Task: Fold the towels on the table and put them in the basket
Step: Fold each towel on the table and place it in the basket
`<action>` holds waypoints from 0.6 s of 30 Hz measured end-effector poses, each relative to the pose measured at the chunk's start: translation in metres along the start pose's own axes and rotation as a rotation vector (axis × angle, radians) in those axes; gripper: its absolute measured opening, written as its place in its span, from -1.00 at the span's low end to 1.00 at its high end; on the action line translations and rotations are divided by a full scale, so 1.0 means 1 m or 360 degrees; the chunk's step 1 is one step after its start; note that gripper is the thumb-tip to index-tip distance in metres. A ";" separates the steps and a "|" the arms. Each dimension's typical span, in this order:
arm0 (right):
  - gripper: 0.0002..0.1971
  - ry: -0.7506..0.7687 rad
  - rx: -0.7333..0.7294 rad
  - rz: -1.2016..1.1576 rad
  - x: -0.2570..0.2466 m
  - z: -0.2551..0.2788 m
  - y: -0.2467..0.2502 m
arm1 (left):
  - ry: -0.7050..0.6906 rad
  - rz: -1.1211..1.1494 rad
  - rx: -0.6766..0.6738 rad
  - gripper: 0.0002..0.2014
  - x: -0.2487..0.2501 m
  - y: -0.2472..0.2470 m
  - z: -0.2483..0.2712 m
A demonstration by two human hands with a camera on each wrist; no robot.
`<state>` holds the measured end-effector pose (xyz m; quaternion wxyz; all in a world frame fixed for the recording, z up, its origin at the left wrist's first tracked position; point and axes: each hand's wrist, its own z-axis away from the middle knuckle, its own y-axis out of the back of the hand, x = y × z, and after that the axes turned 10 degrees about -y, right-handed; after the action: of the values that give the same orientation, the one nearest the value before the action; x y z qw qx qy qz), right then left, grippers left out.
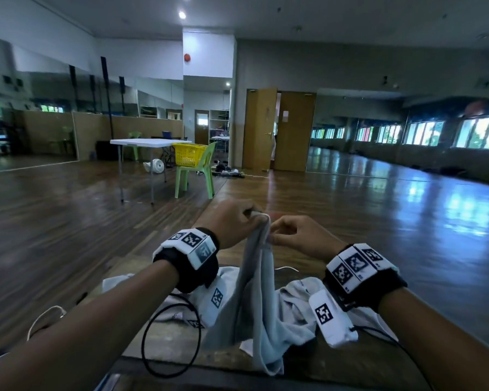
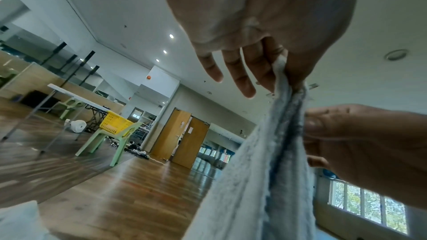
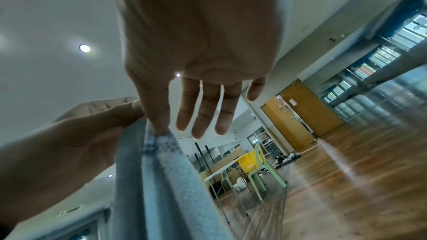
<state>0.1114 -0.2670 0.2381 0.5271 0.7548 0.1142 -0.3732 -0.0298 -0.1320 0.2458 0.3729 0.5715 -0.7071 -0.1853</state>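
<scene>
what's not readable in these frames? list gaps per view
- Head view: how many towels lie on the table is unclear; the lifted towel and both forearms cover the pile.
- Head view: contents of the yellow basket on the green chair, too small and far.
- Left wrist view: left hand thumb tip hidden behind towel.
- Right wrist view: right hand thumb not in sight; floor blurred.

Mirror-walled [image 1: 51,88] wood-floored [image 1: 350,215] dance studio
</scene>
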 end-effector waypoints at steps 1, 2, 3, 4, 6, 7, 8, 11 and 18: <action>-0.82 0.0014 0.0007 -0.0058 -0.002 0.000 -0.001 | -0.0012 0.0023 0.0022 -0.73 0.001 -0.001 0.001; -0.85 0.0016 0.0008 -0.0109 -0.002 0.000 -0.001 | -0.0008 0.0046 0.0048 -0.70 0.002 -0.002 0.002; -0.87 0.0006 0.0000 -0.0159 -0.002 0.001 -0.002 | -0.0008 0.0057 0.0066 -0.68 0.003 -0.004 0.004; -0.87 -0.0003 -0.0013 -0.0201 -0.002 0.001 -0.003 | -0.0011 0.0054 0.0074 -0.70 0.004 -0.005 0.006; -0.88 -0.0021 -0.0019 -0.0217 0.001 0.001 -0.006 | -0.0007 0.0042 0.0083 -0.79 0.004 -0.009 0.010; -0.90 -0.0025 -0.0010 -0.0197 0.002 0.001 -0.008 | 0.0001 0.0052 0.0092 -0.81 0.002 -0.011 0.012; -0.93 -0.0024 0.0004 -0.0181 0.003 0.002 -0.010 | 0.0016 0.0075 0.0092 -0.80 0.000 -0.013 0.014; -0.97 -0.0025 0.0101 -0.0159 0.005 0.002 -0.010 | 0.0010 0.0174 0.0150 -0.61 -0.006 -0.025 0.021; -0.94 -0.0095 0.0256 -0.0258 0.004 -0.001 0.000 | 0.0228 0.0568 -0.0076 -0.74 -0.024 -0.056 0.035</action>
<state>0.1149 -0.2668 0.2357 0.4361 0.7716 0.1286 -0.4449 -0.0170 -0.1306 0.1769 0.4627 0.4398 -0.7642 -0.0919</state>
